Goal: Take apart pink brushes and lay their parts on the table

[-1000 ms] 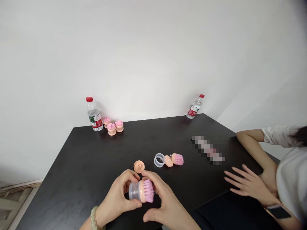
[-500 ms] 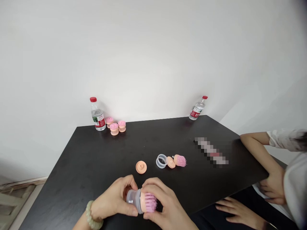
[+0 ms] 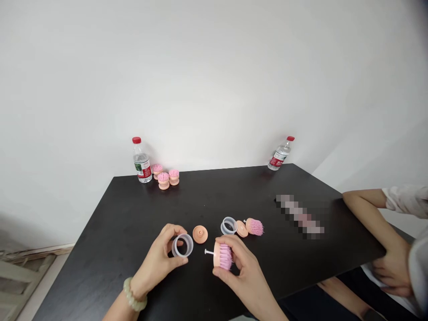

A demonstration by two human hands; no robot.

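My left hand [image 3: 164, 253], a beaded bracelet at its wrist, grips a translucent plastic cup [image 3: 190, 246] whose open mouth faces right and toward me. In my right hand [image 3: 241, 268] is a brush head [image 3: 223, 256] with pink bristles and a peach base, held on its side. A thin pale stem sticks out of its base toward the cup; the two pieces are apart. Beyond them on the table lies a round peach cap [image 3: 200, 234]. To its right are another translucent cup [image 3: 229, 226], a second peach cap [image 3: 242, 228] and another pink brush head [image 3: 256, 227].
Three assembled pink brushes [image 3: 163, 180] stand at the back left of the black table [image 3: 140, 209], beside a water bottle [image 3: 143, 165]. Another bottle [image 3: 280, 156] leans against the wall at back right. A blurred-out object [image 3: 299, 214] lies right; a person's arm [image 3: 368, 214] rests at the edge.
The brush head has come off the cup. My right hand has moved it right and up, baring its stem, while my left hand has turned the cup's mouth into view.
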